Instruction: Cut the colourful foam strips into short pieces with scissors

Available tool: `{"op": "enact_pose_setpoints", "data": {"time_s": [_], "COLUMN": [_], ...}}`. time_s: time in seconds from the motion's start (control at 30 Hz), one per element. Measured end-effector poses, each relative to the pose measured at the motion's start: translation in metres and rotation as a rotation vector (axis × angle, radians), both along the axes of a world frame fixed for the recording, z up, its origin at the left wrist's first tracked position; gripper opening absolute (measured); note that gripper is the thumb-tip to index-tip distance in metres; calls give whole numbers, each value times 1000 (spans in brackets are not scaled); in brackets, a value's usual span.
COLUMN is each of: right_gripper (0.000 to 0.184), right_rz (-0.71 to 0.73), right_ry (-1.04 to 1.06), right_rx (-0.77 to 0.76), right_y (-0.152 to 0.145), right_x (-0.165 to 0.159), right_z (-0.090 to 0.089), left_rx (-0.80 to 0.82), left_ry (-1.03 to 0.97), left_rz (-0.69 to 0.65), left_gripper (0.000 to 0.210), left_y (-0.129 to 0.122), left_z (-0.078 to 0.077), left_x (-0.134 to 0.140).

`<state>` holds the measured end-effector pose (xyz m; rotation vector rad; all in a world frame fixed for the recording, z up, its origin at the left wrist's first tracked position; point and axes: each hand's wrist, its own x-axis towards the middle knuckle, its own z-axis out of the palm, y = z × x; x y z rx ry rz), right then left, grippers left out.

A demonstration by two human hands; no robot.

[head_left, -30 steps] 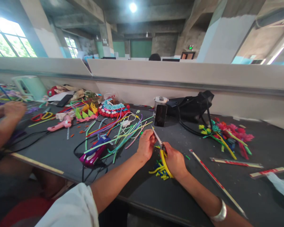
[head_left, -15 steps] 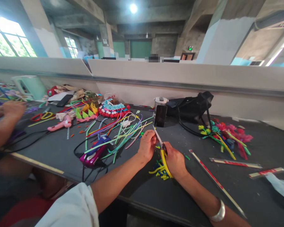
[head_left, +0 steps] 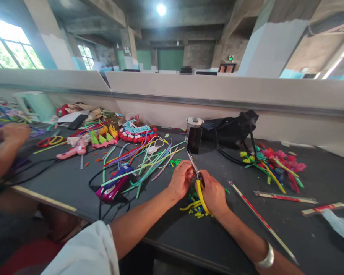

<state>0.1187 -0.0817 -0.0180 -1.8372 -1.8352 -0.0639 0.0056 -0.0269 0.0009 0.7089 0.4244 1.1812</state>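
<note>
My right hand [head_left: 214,192] grips yellow-handled scissors [head_left: 201,196], their blades pointing away from me and a little left. Beside the blades my left hand [head_left: 182,177] is closed in a pinch, its fingertips close against the metal. What it pinches is too small to make out. Under the scissors lies a small heap of yellow and blue cut pieces [head_left: 195,209], partly covered by my hands. Green cut pieces [head_left: 175,162] are scattered just past my left hand.
Left of my arms lie fuzzy coloured stems [head_left: 149,172], a purple device [head_left: 113,187] with a black cord and a pink glue gun [head_left: 74,149]. Ahead stand a phone [head_left: 194,140] and a black bag [head_left: 232,131]. Rightward are fluffy flowers [head_left: 286,164] and wrapped sticks [head_left: 262,219]. A co-worker's hands [head_left: 14,133] are far left.
My left hand has shifted right and slightly nearer me, closer to the scissors' pivot. More green pieces now show behind it. My right hand has moved slightly right with the scissors.
</note>
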Motion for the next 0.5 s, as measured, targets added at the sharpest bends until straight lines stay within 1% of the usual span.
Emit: {"op": "enact_pose_setpoints", "data": {"time_s": [0.23,0.33,0.5], "right_gripper": [20,21,23], "right_rz": [54,69,66], "right_ry": [88,128,120], "right_rx": [-2,4,29], "right_y": [2,2,1], "right_x": [1,1,0], "right_z": [-5,-6,-3], "left_rx": [-19,-18,-7], "left_ry": [9,18,20], "left_rz": [-1,4,-5], "left_gripper": [13,13,12], "left_y": [0,1,-1], "left_z": [0,0,0], "left_x": [0,1,1]}}
